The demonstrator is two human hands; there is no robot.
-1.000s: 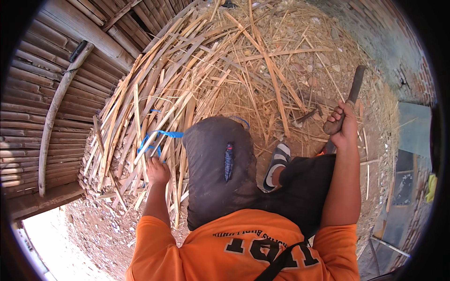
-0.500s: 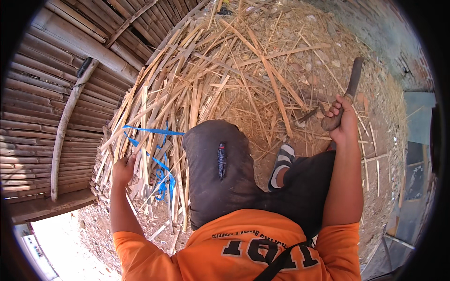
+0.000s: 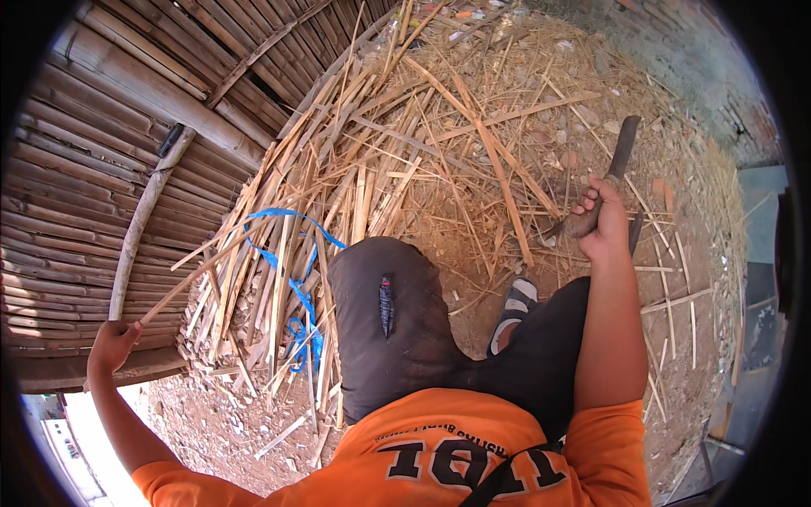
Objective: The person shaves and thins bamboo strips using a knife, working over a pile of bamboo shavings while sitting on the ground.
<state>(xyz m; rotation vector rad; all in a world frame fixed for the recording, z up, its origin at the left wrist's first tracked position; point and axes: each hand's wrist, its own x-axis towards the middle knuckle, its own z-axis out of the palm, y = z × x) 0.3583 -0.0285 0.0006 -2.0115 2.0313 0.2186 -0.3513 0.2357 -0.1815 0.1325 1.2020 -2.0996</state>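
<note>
My left hand (image 3: 112,345) is far out to the left, gripping the end of a long thin bamboo strip (image 3: 201,270) that slants up toward the pile. My right hand (image 3: 601,221) is raised at the right and grips the wooden handle of a heavy chopping knife (image 3: 621,156), its dark blade pointing up. Between my hands lies a big pile of split bamboo strips (image 3: 372,160). A blue plastic string (image 3: 297,287) winds over the strips near my left knee (image 3: 380,296).
A wall of dark bamboo slats (image 3: 76,211) with a pole (image 3: 139,228) leaning on it stands at the left. Bamboo scraps litter the dirt ground (image 3: 541,135). My foot in a sandal (image 3: 515,308) rests on the ground. A concrete edge (image 3: 760,211) runs at the right.
My left hand has swung out from near my knee to the far left, pulling a long strip from the pile. The blue string has been drawn out longer. The right hand still holds the knife.
</note>
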